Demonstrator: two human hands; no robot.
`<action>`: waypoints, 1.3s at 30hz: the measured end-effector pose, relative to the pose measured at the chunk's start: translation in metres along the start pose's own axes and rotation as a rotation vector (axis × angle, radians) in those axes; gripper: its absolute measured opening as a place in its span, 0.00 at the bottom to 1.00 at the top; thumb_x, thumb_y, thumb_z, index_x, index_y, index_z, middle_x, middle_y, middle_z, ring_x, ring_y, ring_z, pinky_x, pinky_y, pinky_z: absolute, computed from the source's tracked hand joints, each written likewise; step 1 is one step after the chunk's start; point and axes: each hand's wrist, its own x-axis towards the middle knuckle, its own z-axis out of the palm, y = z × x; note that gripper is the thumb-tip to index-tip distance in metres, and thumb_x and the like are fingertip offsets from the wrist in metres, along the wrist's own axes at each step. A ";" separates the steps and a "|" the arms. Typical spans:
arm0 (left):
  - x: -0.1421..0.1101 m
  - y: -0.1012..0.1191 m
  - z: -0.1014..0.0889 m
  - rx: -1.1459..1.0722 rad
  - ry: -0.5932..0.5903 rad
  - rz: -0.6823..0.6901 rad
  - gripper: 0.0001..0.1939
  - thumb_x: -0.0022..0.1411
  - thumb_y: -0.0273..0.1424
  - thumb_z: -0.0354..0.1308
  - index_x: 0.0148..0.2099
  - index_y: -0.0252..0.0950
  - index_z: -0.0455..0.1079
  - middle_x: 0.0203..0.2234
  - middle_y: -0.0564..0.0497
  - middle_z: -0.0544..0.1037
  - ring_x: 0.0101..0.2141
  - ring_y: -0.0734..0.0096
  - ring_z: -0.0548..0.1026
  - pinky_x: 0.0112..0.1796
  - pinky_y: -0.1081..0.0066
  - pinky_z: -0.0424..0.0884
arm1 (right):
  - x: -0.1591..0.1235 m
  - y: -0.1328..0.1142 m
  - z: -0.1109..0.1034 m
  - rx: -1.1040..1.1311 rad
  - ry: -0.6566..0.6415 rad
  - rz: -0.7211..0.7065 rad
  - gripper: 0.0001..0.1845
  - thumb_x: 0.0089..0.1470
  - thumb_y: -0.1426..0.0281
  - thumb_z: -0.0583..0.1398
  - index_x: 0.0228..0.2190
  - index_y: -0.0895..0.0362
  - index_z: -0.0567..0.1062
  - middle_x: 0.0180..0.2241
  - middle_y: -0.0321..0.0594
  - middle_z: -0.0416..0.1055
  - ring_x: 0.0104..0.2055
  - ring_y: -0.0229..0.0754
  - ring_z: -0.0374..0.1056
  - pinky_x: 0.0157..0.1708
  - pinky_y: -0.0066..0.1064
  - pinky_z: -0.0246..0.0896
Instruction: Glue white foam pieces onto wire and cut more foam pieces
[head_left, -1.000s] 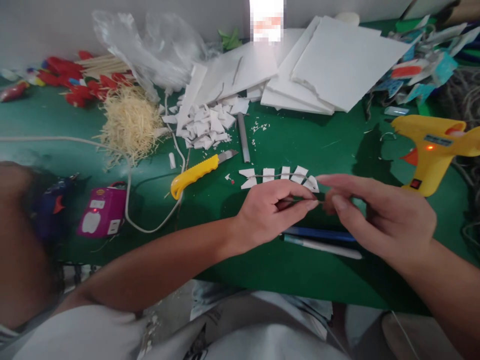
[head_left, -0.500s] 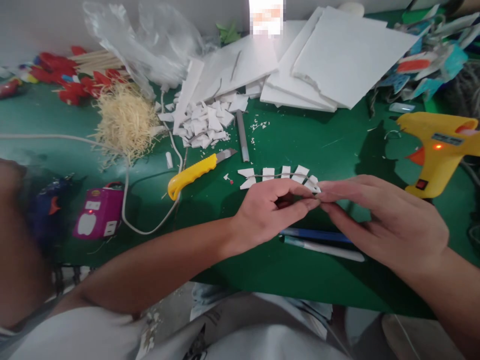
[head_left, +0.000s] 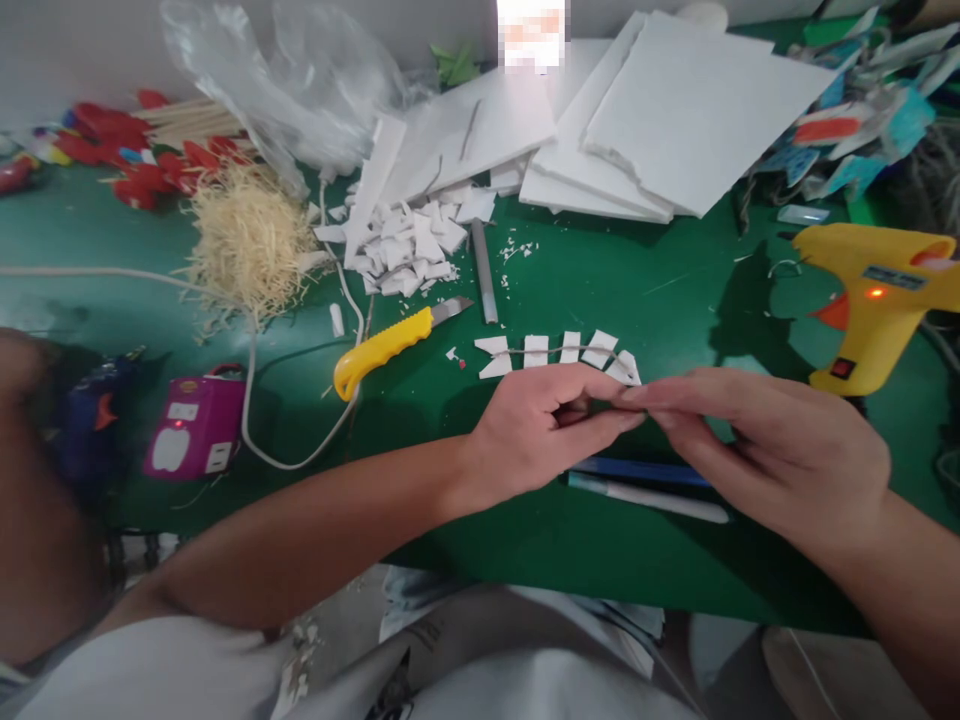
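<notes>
So the biggest thing here is the green surface, with white boards stacked at the back and a crumpled plastic bag left of them.

Next size down, the hands. The right hand has its index fingertip up against the tips of the left hand. That's the new bit: a second ago there was a gap between the hands, with a thin bit of something showing in it. Now the gap's closed and the fingers cover most of it. My read is that the work is down to close fingertip stuff, so both hands matter at once. Left grip: thumb and finger look pinched on that thin bit, though I can't make out what it is. Right grip: index and thumb tips are close to each other, but honestly can't tell if they've closed on anything.

Yellow glue gun stands past the right hand, orange light on. Yellow knife lies left of the hands, blade out, and a blue pen and a white pen lie partly below them.

Smallest: the row of white pieces along a thin string. It's lying flat just beyond the fingertips, same spot as a second ago.
</notes>
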 end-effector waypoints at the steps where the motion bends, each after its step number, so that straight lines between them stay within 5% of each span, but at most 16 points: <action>1: 0.000 0.000 0.000 0.000 0.016 -0.001 0.04 0.62 0.30 0.67 0.36 0.36 0.79 0.18 0.60 0.69 0.19 0.84 0.61 0.20 0.81 0.57 | 0.000 -0.001 0.000 -0.047 0.031 0.034 0.09 0.66 0.74 0.58 0.42 0.51 0.78 0.28 0.32 0.80 0.17 0.31 0.66 0.14 0.25 0.57; 4: 0.001 -0.002 0.001 -0.020 0.091 -0.005 0.05 0.62 0.31 0.67 0.34 0.35 0.79 0.18 0.59 0.69 0.19 0.84 0.61 0.20 0.81 0.57 | -0.002 -0.003 0.002 -0.121 0.155 0.237 0.07 0.65 0.72 0.61 0.40 0.52 0.80 0.25 0.31 0.77 0.14 0.29 0.58 0.13 0.25 0.53; 8: 0.003 -0.001 0.001 -0.047 0.145 0.006 0.04 0.60 0.29 0.68 0.32 0.35 0.78 0.17 0.59 0.70 0.19 0.84 0.61 0.19 0.81 0.56 | -0.003 0.006 0.002 -0.138 0.278 0.436 0.07 0.62 0.72 0.64 0.41 0.51 0.81 0.27 0.33 0.77 0.23 0.34 0.71 0.24 0.27 0.69; 12: 0.004 0.001 0.001 -0.056 0.139 0.006 0.04 0.60 0.28 0.68 0.32 0.35 0.78 0.18 0.59 0.72 0.19 0.85 0.63 0.20 0.82 0.57 | -0.002 0.014 0.001 -0.194 0.262 0.216 0.16 0.59 0.71 0.67 0.49 0.56 0.79 0.47 0.50 0.80 0.50 0.48 0.77 0.49 0.39 0.76; 14: 0.004 0.001 0.001 -0.061 0.133 0.003 0.05 0.60 0.28 0.68 0.32 0.35 0.77 0.19 0.59 0.73 0.19 0.85 0.63 0.20 0.82 0.58 | -0.002 0.013 0.001 -0.146 0.178 0.103 0.19 0.58 0.72 0.67 0.52 0.56 0.77 0.50 0.51 0.79 0.54 0.49 0.76 0.53 0.39 0.75; 20: 0.003 0.000 0.000 -0.026 0.070 -0.049 0.06 0.61 0.32 0.68 0.33 0.36 0.78 0.20 0.58 0.75 0.20 0.83 0.66 0.21 0.81 0.61 | -0.003 0.002 0.001 -0.037 0.035 -0.016 0.17 0.60 0.77 0.65 0.49 0.50 0.75 0.42 0.36 0.83 0.40 0.37 0.80 0.38 0.27 0.77; 26: 0.005 0.002 -0.001 -0.038 0.015 -0.079 0.06 0.60 0.32 0.68 0.32 0.36 0.78 0.23 0.56 0.79 0.23 0.81 0.71 0.23 0.81 0.64 | -0.002 0.001 -0.001 -0.099 0.030 -0.051 0.15 0.62 0.79 0.63 0.47 0.49 0.75 0.38 0.35 0.83 0.36 0.36 0.79 0.35 0.25 0.76; 39: 0.000 0.001 -0.002 0.053 -0.096 -0.021 0.04 0.62 0.31 0.66 0.40 0.37 0.78 0.20 0.61 0.68 0.20 0.82 0.62 0.23 0.80 0.61 | 0.004 0.003 -0.007 0.117 -0.091 -0.110 0.19 0.63 0.81 0.57 0.49 0.49 0.77 0.29 0.33 0.79 0.29 0.36 0.76 0.27 0.25 0.73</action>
